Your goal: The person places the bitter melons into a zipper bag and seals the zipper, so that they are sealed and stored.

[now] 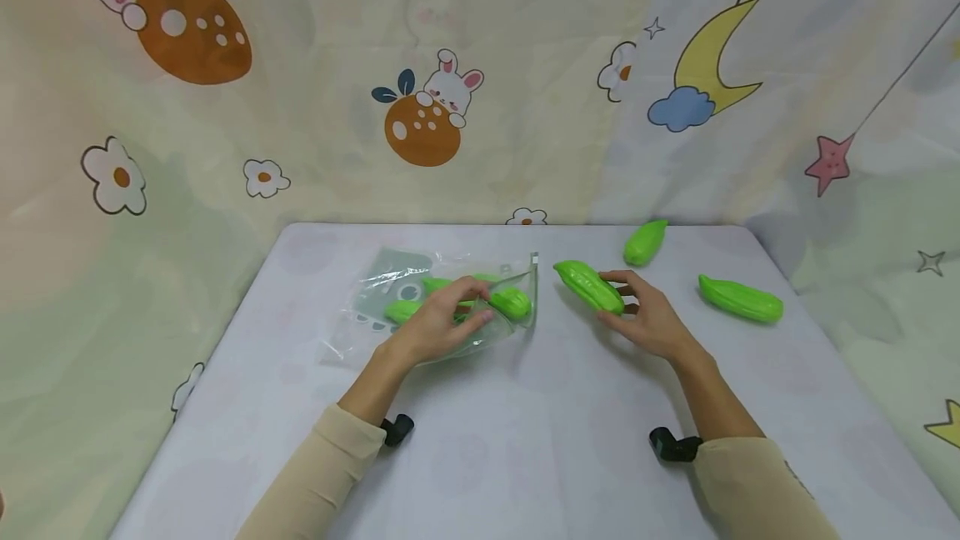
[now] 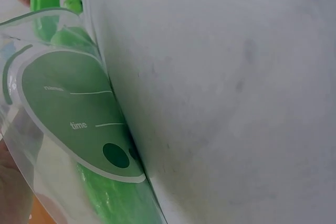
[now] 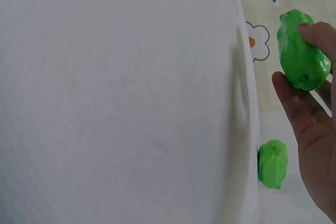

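Observation:
A clear zip bag (image 1: 390,273) with a green printed label lies on the table's left half, its mouth turned to the right. Several green bitter melons are inside, one bitter melon (image 1: 512,303) close to the mouth. My left hand (image 1: 431,327) grips the bag's upper side near the opening, fingers and thumb curled on the film. Just right of the mouth, my right hand (image 1: 648,319) holds another bitter melon (image 1: 588,285) by its near end, thumb on one side and fingers on the other. Its tapered tip points toward the bag.
Two loose bitter melons lie on the white-covered table (image 1: 517,457): one bitter melon (image 1: 646,242) by the back edge, and another bitter melon (image 1: 741,299) to the right of my right hand. A patterned cloth (image 1: 322,123) hangs behind the table.

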A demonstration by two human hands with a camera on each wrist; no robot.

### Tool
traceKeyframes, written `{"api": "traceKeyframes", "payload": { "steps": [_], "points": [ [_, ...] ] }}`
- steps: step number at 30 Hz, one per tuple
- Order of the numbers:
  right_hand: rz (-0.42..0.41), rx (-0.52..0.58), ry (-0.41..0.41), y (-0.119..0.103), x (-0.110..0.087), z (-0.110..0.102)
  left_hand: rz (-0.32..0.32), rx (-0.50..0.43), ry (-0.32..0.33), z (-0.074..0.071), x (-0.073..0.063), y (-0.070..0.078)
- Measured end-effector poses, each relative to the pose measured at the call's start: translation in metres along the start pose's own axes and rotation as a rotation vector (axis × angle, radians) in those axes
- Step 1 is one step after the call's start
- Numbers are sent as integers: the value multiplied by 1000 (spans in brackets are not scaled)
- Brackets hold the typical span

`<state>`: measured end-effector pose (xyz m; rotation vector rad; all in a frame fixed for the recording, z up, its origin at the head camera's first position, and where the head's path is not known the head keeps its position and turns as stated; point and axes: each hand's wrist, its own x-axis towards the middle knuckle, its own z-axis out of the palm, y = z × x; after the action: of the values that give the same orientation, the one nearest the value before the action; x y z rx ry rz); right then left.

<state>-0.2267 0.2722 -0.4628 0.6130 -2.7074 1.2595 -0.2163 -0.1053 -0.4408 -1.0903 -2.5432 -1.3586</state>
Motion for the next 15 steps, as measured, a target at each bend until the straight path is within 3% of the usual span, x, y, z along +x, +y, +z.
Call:
{"api": "traceKeyframes", "payload": {
  "steps": [15],
  "points": [
    [-55,15,-64,-11,8,11,-1,3,17,-1,0,2]
  ]
}}
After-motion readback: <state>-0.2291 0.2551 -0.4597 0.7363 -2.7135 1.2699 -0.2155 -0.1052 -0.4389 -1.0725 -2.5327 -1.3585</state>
